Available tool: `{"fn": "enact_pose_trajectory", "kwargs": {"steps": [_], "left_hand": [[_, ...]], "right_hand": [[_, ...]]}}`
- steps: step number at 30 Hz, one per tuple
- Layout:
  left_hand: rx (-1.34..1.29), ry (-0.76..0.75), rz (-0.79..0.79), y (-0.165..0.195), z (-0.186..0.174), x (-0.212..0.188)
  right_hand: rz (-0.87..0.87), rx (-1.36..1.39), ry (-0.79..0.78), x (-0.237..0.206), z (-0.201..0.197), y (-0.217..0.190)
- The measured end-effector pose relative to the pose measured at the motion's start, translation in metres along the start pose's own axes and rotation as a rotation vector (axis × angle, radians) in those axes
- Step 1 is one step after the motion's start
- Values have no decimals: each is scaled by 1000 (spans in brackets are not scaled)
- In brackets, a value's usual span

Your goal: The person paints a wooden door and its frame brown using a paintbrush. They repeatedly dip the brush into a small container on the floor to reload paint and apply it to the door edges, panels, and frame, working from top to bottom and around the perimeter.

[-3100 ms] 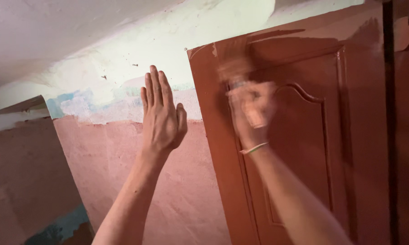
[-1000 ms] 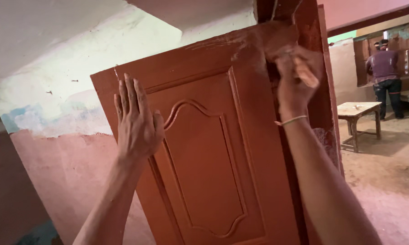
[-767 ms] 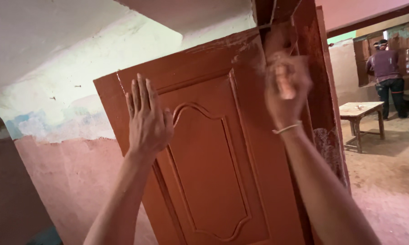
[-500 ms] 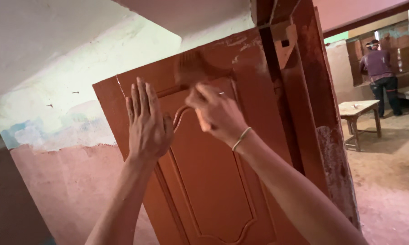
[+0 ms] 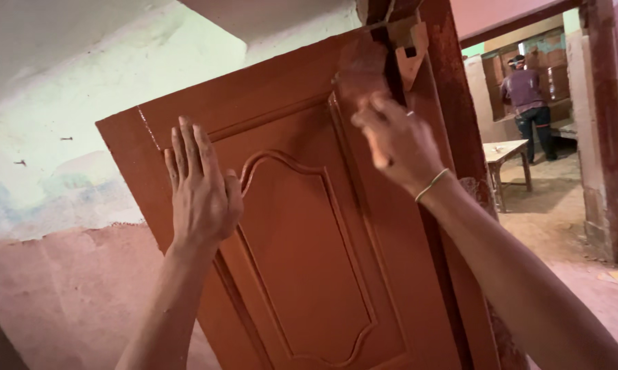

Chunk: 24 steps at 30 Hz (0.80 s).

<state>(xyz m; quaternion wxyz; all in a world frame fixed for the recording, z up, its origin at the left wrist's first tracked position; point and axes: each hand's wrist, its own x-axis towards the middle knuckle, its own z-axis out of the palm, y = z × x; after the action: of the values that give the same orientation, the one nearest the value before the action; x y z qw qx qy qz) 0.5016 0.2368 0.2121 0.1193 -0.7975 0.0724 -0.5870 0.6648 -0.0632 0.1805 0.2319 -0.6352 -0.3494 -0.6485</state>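
A reddish-brown panelled wooden door (image 5: 302,274) stands ajar in front of me. My left hand (image 5: 201,195) lies flat against its upper left part, fingers straight and pointing up, holding nothing. My right hand (image 5: 397,142) is raised near the door's top right corner. It is closed around a brown pad (image 5: 361,68) that is pressed on the door surface. The pad is blurred by motion, so I cannot tell what kind it is. A thin band circles my right wrist.
A dark wooden door frame post (image 5: 453,130) with a notched block (image 5: 412,51) stands just right of the door. Through the doorway, a person in a purple shirt (image 5: 525,92) stands by a small table (image 5: 504,152). A pink and pale wall (image 5: 55,205) lies on the left.
My right hand swept from the door's top right edge down to the panel's middle, then back up toward the top right corner. My left hand stayed flat on the door.
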Motion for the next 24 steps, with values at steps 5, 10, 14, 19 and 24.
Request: {"fn": "enact_pose_trajectory", "kwargs": {"steps": [5,10,14,19,24], "left_hand": [[-56,19,20,14,8,4],[-56,14,11,27,19,5],[-77,-23,11,42,30,10],[-71,-79,2,68,45,8],[-25,-44,-14,90,52,15]], "right_hand": [[-423,-73,4,-18,-11,0],[-321,-93,-63,-10,-39,31],[-435,-105,-106,-2,-54,32],[-29,367,-851,-8,-111,28],[-142,628,-885,20,-120,65]]}}
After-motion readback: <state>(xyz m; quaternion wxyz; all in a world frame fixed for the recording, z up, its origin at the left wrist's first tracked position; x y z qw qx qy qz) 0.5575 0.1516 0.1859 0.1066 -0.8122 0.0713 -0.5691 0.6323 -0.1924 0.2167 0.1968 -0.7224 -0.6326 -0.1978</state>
